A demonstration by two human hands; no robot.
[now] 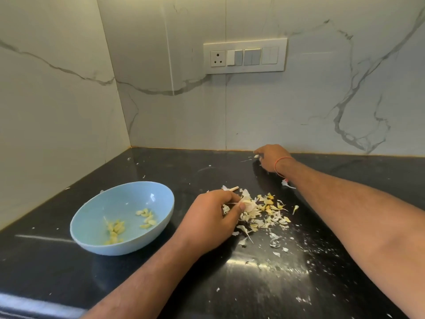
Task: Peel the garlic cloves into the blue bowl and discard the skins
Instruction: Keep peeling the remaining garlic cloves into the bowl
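Black counter point(57, 268), blue bowl point(92, 240) of pale yellow peeled cloves point(116, 227), papery skins point(264, 215)

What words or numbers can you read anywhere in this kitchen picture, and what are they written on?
There are none to read.
The switch panel on the wall shows a socket and switches but no letters or numbers.
The blue bowl carries no label or brand.
The black counter and the marble wall bear only flecks, garlic skins and veins, no writing.
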